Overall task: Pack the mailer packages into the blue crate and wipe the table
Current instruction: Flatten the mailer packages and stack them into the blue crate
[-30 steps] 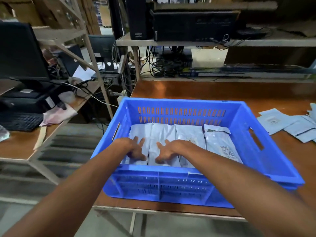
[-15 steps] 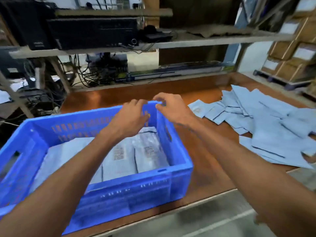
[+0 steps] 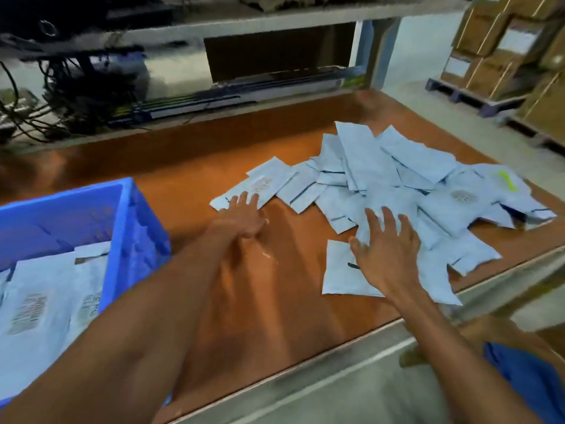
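A heap of pale blue mailer packages (image 3: pixel 406 191) lies spread over the right half of the brown table (image 3: pixel 189 175). My right hand (image 3: pixel 386 243) lies flat with spread fingers on the near mailers of the heap. My left hand (image 3: pixel 241 217) reaches out flat, its fingertips on the leftmost mailer (image 3: pixel 260 185). Neither hand grips anything. The blue crate (image 3: pixel 134 240) stands at the left edge of the view, with several mailers (image 3: pixel 46 304) lying flat inside it.
A low shelf with tangled cables (image 3: pixel 70 96) runs along the table's far edge. Stacked cardboard boxes (image 3: pixel 513 41) on a pallet stand at the far right. The table's front edge (image 3: pixel 351 341) runs diagonally just below my forearms.
Both hands left the crate, where they rested on the packed mailers, and moved right to the loose heap. The view swung right, so the crate now sits at the left edge.
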Available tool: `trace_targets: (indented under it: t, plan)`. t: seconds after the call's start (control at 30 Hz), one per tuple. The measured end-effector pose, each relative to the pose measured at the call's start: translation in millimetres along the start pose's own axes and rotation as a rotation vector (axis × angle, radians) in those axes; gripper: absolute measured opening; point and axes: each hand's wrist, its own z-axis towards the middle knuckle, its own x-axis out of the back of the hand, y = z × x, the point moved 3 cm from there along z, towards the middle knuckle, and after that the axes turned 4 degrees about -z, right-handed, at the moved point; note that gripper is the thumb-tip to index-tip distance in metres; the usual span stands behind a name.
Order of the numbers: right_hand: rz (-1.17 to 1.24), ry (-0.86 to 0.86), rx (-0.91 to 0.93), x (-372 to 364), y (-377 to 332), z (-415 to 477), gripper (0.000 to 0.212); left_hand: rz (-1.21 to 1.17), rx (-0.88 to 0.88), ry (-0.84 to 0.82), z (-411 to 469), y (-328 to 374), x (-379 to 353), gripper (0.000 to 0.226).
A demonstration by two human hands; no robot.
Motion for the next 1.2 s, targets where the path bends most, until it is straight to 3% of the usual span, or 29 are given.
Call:
trace_targets:
  t: [0.1, 0.23, 0.37, 0.57, 0.73, 0.83, 1.0, 1.1, 1.2]
  plan:
    - [-0.059, -0.231, -0.061, -35.2, 19.9, 19.4, 0.079, 0.031, 0.029, 0.001, 29.9, -6.8, -12.6, 0.08]
    - [-0.055, -0.202, 0.172, -55.2, -3.6, 17.4, 0.074, 0.04, 0.039, -0.04, 35.1, -19.5, -32.5, 0.068]
    - [-0.052, -0.301, 0.393, -59.3, -35.6, 16.7, 0.081, 0.071, 0.073, -0.018, 2.2, -25.9, -33.9, 0.063]
    - [-0.029, -0.39, 0.577, -48.9, -104.7, -8.6, 0.059, 0.015, 0.099, 0.084, -102.7, -27.5, -49.6, 0.052]
    - [-0.046, -0.456, 0.477, -59.2, -120.8, -68.0, 0.065, -0.036, 0.143, 0.244, -172.5, -37.5, -67.3, 0.05]
    - [-0.005, -0.352, 0.424, -50.3, -124.1, -70.4, 0.067, -0.103, 0.148, 0.351, -165.1, -43.2, -67.0, 0.059]
    - [-0.07, -0.348, 0.496, -70.0, -126.4, -49.9, 0.069, -0.074, 0.162, 0.247, -132.1, -51.6, -91.3, 0.07]
    - [-0.096, -0.309, 0.491, -84.0, -126.9, -55.7, 0.082, -0.017, 0.151, 0.353, -133.3, -48.5, -99.9, 0.064]
    - [-0.074, -0.31, 0.497, -87.5, -129.1, -57.4, 0.082, -0.013, 0.13, 0.375, -134.9, -48.5, -101.7, 0.058]
